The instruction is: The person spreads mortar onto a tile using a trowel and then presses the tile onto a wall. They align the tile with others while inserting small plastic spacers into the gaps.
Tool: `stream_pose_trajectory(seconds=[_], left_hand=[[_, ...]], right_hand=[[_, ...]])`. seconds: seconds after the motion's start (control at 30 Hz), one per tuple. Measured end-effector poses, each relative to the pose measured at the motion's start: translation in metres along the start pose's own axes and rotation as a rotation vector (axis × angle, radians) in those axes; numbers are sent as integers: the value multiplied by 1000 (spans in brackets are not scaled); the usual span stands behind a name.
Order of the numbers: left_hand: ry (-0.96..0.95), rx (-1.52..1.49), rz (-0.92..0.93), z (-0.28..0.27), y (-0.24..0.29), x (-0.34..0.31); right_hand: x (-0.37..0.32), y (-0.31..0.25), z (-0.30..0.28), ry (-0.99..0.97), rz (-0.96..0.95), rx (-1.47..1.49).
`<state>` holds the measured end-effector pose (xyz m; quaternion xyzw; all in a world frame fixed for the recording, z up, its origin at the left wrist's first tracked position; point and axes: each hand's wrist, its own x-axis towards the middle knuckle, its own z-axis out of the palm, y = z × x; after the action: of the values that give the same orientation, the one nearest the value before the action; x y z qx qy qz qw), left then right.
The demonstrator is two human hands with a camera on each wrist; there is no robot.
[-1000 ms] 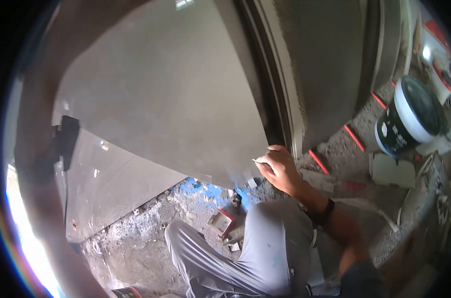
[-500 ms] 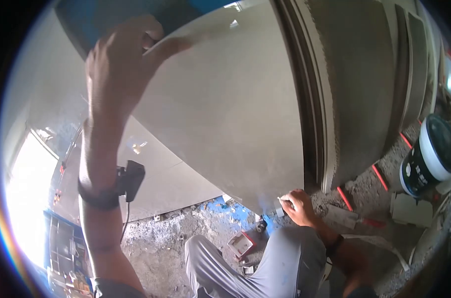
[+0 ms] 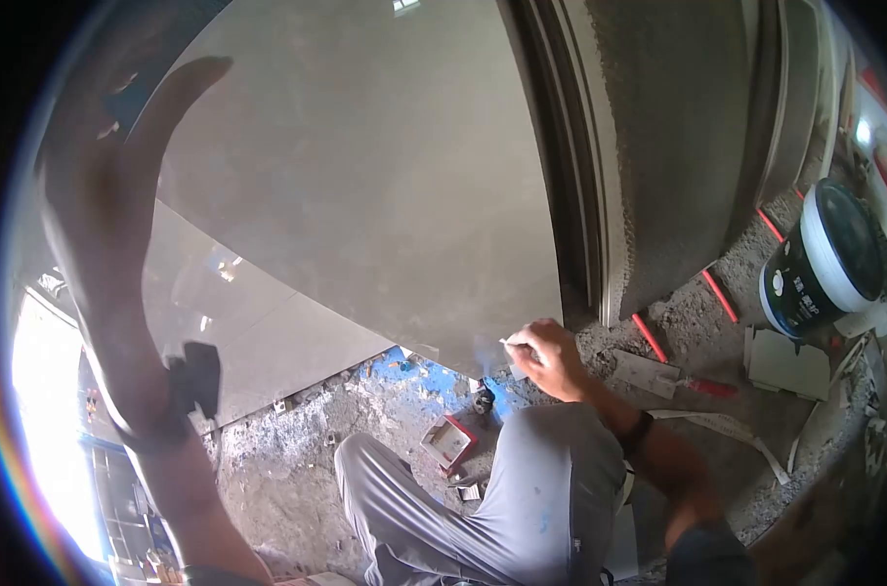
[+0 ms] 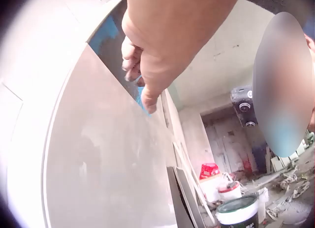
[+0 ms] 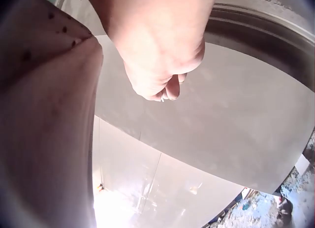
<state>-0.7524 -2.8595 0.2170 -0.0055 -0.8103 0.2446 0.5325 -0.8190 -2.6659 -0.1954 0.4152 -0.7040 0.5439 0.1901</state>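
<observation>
A large glossy grey tile (image 3: 365,195) stands on edge in front of me. My left hand (image 3: 97,186) is at its upper left edge, thumb over the face and fingers behind; in the left wrist view those fingers (image 4: 130,60) are curled behind the edge. Near the tile's lower right corner, my right hand (image 3: 551,361) pinches a small, thin white piece (image 3: 507,342) between thumb and fingertips. Only the tip of that piece shows in the right wrist view, below the curled fingers; its kind cannot be told.
More tiles (image 3: 678,146) stand on edge at the right, with red strips (image 3: 649,337) along their foot. A lidded bucket (image 3: 805,273), a red-handled scraper (image 3: 658,373) and a small red-and-white box (image 3: 448,442) are on the rubble-strewn floor. Glossy floor tiles (image 3: 268,322) lie at the left.
The head view swung right and then partly back. My left hand came into clear view at the tile's upper edge and now sits farther left in the picture. The right hand still pinches the white piece.
</observation>
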Motion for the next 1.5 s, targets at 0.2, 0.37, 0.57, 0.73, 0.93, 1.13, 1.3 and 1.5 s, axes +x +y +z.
stream_pose_trajectory(seconds=[0.2, 0.37, 0.57, 0.73, 0.93, 1.13, 1.3, 1.5], left_hand=[[144, -235, -424, 20, 2, -156], [-149, -347, -470, 41, 45, -212], [-193, -353, -552, 37, 41, -208], [-286, -304, -483, 34, 35, -202], [-338, -305, -454, 31, 31, -196], [-293, -660, -888, 34, 49, -247], [-301, -1012, -1445, 58, 113, -350], [-22, -526, -727, 64, 40, -280]], right_hand=[[71, -27, -71, 176, -8, -5], [131, -45, -100, -88, -5, -147], [142, -74, -78, -170, -36, -195], [145, -88, -68, -158, 83, -92], [147, -86, -67, -155, 98, -55], [133, -79, -67, -157, 72, -153], [122, -55, -71, -189, 18, -204], [124, -64, -67, -161, 133, -191]])
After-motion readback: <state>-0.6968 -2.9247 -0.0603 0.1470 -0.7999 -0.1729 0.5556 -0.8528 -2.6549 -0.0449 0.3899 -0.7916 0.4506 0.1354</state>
